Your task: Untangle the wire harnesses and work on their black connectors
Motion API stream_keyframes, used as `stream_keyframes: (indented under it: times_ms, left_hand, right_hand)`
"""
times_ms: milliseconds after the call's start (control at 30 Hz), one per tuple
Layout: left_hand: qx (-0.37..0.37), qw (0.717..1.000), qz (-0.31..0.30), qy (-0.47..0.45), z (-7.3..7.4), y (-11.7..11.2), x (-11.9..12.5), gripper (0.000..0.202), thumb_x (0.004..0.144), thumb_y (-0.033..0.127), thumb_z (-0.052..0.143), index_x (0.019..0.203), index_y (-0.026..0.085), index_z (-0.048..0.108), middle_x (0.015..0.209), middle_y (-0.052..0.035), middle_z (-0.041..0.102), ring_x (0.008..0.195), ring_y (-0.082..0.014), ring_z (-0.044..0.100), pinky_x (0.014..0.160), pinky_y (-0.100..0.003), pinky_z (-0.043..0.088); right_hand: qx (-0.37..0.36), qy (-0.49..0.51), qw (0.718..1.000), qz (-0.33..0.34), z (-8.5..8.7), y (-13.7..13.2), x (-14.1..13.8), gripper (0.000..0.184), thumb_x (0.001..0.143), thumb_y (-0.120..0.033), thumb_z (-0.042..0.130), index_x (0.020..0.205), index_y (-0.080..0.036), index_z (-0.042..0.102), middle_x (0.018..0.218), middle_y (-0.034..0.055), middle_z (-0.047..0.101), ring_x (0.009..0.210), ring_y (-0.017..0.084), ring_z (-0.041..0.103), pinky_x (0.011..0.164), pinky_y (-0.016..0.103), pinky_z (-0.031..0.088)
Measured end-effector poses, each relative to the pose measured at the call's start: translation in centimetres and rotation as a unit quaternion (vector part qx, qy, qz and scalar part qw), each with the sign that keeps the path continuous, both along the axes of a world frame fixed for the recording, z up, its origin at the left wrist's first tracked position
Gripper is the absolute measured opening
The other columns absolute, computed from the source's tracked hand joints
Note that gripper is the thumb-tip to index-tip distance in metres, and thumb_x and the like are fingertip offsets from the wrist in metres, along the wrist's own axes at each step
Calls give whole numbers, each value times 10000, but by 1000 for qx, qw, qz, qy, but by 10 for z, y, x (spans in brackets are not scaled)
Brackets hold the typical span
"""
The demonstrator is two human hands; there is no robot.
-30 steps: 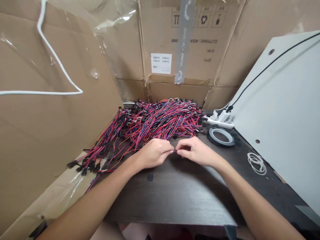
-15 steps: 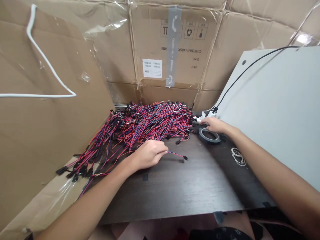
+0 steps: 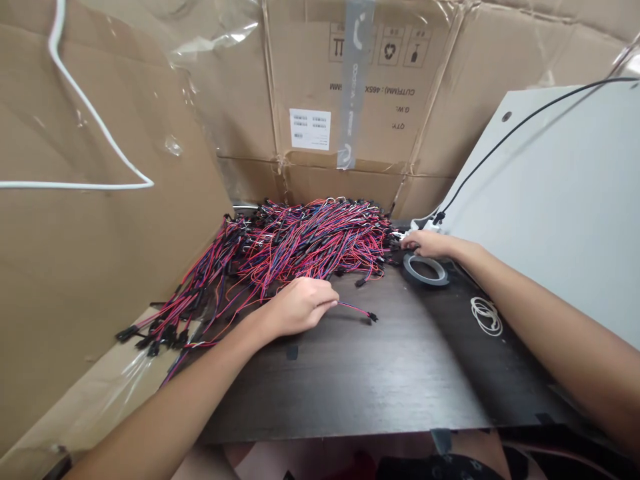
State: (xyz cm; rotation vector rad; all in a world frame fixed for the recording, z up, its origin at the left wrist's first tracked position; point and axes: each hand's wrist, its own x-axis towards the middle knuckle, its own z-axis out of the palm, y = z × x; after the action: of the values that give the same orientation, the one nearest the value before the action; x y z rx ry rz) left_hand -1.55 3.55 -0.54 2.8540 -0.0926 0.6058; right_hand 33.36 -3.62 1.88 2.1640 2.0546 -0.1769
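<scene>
My left hand [image 3: 306,305] is closed in a pinch on a thin red-and-blue connector cable [image 3: 354,307]. The cable's free end, with a small black plug [image 3: 373,317], sticks out to the right just over the table. Behind that hand lies a big heap of similar cables [image 3: 320,237]. At the heap's right edge, my right hand [image 3: 425,244] has its fingers curled down beside small white and black pieces; what they grip is hidden. A roll of dark tape [image 3: 426,270] lies just below my right hand.
White rubber bands [image 3: 486,317] lie on the dark table [image 3: 350,387]. More cables [image 3: 170,327] spread over the left edge. Cardboard [image 3: 125,220] stands at left and back, a pale panel [image 3: 560,200] at right. A black cord [image 3: 480,157] runs along the panel.
The view has shifted slightly. My left hand keeps its pinch on the cable, and my right hand stays at the heap's right edge with little visible movement.
</scene>
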Motion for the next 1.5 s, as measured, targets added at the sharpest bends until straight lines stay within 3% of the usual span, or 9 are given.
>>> stream_keyframes:
  times_ms: [333,533,700,967,1167,1400,1500]
  left_hand:
    - [-6,1000,2,4,1,-1,-1,232,910,174,438,809,115,638,677,-30,566,606,-111,507,580,-226,377]
    - [-3,1000,5,6,2,0,-1,244,912,177,430,801,117,638,674,-33,567,605,-112,509,577,-225,375]
    - [-14,1000,1,5,1,-1,0,239,910,171,435,807,114,643,680,-35,577,611,-112,517,588,-224,391]
    - [-21,1000,-2,0,1,-1,0,227,903,163,451,799,114,646,677,-34,584,607,-110,519,589,-222,392]
    - [-20,1000,-1,1,0,-2,1,226,901,164,454,800,111,649,682,-39,591,619,-115,528,593,-224,395]
    - [-43,999,2,0,4,-5,1,225,903,165,457,810,114,655,691,-38,604,619,-107,537,606,-219,412]
    - [-45,999,0,1,4,-5,1,207,895,152,471,811,111,655,696,-38,607,622,-108,538,610,-220,413]
  right_hand:
    - [23,-16,998,-49,0,-6,-10,155,664,-9,478,670,-152,538,729,72,613,731,194,567,613,256,345]
    - [35,49,986,-155,-6,-15,-18,144,749,-27,403,767,-157,463,614,23,581,489,122,563,501,211,344]
    - [45,75,977,-196,-4,-18,-21,160,738,-11,401,739,-171,410,613,20,592,513,120,580,502,205,362]
    - [101,33,980,-167,-5,-24,-24,186,646,-9,469,616,-177,396,645,49,542,651,165,506,567,240,318]
    - [128,56,980,-139,-9,-25,-18,166,616,-34,478,588,-177,398,676,47,547,681,165,509,601,234,345]
    - [147,120,973,-128,-12,-32,-15,73,681,-108,482,675,-174,451,1000,88,620,847,184,578,706,241,430]
    - [180,116,969,-122,-17,-35,-16,85,669,-105,474,680,-179,434,999,115,589,907,215,549,773,280,425]
